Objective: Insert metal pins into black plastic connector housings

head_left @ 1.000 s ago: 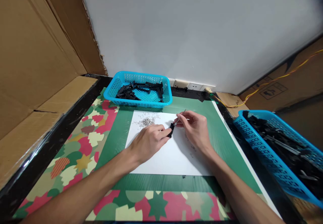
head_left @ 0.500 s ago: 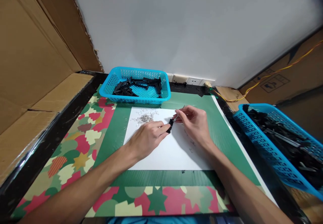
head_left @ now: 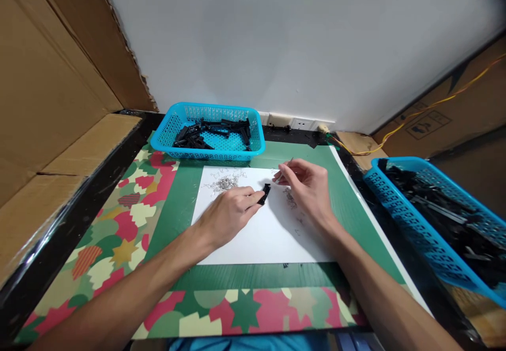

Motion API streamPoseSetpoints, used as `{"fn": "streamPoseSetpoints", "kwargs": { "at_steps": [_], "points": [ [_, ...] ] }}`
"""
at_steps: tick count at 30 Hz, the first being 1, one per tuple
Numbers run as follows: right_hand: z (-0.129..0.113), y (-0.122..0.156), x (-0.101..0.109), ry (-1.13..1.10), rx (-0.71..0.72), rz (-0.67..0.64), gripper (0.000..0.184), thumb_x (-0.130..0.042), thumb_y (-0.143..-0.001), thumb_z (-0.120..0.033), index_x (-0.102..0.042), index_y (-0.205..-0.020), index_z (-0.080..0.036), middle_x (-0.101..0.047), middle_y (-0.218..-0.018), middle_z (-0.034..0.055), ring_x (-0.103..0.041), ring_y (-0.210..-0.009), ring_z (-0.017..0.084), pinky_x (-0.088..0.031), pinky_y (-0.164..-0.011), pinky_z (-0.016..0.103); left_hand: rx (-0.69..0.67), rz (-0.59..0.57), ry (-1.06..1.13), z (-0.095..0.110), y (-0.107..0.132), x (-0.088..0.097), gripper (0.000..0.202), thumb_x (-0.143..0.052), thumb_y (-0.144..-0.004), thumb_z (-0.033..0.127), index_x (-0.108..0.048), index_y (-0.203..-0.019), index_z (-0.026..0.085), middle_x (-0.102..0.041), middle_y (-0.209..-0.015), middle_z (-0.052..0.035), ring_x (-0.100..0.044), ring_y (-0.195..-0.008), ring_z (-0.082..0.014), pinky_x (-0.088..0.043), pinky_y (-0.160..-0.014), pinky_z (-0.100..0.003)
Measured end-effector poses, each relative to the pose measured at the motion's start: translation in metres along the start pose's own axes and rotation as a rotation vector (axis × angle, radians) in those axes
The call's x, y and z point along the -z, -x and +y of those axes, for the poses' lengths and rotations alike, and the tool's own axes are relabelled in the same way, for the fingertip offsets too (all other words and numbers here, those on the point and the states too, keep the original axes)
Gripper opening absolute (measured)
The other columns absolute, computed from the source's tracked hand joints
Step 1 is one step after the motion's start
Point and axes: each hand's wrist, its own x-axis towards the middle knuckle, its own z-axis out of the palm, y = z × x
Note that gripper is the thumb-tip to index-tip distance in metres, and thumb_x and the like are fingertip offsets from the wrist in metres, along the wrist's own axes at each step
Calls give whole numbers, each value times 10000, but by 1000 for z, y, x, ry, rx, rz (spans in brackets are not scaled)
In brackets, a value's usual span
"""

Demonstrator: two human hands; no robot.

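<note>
Between the fingers of my left hand (head_left: pixel 237 206) is a small black plastic part (head_left: pixel 264 194), held just above a white sheet (head_left: pixel 245 240). My right hand (head_left: pixel 306 182) is closed in a pinch on a thin metal tool that looks like tweezers (head_left: pixel 281 174). Its tip is a short way to the right of the black part, apart from it. Whether the tip grips anything is too small to tell. A pile of tiny metal wire pieces (head_left: pixel 226 183) lies on the sheet beyond my left hand. A smaller scatter of them (head_left: pixel 290 199) lies beside my right hand.
A blue basket (head_left: pixel 207 155) with black parts stands at the back by the wall. Another blue basket (head_left: pixel 419 245), full of black parts, is at the right. Cardboard (head_left: pixel 47 77) stands at the left. Sockets with a plug (head_left: pixel 323 128) and yellow wire line the wall.
My right hand has drawn the tool away from the black part, slightly right and up. My left hand still holds the part. The whole view has shifted slightly.
</note>
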Motion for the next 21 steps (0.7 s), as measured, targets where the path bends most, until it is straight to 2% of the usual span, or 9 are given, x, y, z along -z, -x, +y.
{"fn": "streamPoseSetpoints", "kwargs": {
  "at_steps": [3,7,10,14,21],
  "points": [
    [-5,-3,10,170,82,-21,278,-579,-1048,-409,-693,-915,-193,-701,-753,40,-638,-635,173,-507,-631,301,-16,-4,-23,0,0,0,272,-531,-1089,193,-722,-1274,138,-744,-1023,-88,-728,-964,-233,-598,-862,-385],
    [-9,-4,18,478,160,-273,223,-519,-1029,-274,-714,-949,-201,-634,-719,11,-531,-611,154,-386,-611,285,-23,1,-33,-2,1,-2,273,-526,-1091,195,-718,-1276,136,-744,-1040,-93,-723,-996,-238,-590,-877,-383],
    [-9,-3,17,578,143,-397,205,-566,-1000,-291,-722,-903,-199,-572,-644,-9,-455,-565,144,-321,-581,285,-23,-3,-39,-3,1,-3,259,-536,-1085,195,-731,-1246,141,-743,-1025,-93,-720,-999,-239,-580,-882,-379],
    [-5,-2,13,598,120,-401,246,-599,-995,-334,-700,-814,-201,-555,-623,-15,-420,-552,137,-302,-573,288,-19,-6,-44,-2,1,-3,259,-531,-1086,195,-738,-1232,140,-740,-1013,-93,-717,-990,-240,-569,-862,-372],
    [4,-3,12,589,193,-412,265,-580,-993,-276,-645,-746,-204,-530,-616,-19,-400,-562,134,-304,-579,296,10,-4,-12,0,1,0,260,-531,-1093,209,-731,-1248,150,-739,-1011,-82,-719,-965,-224,-563,-841,-355]
  ]
}}
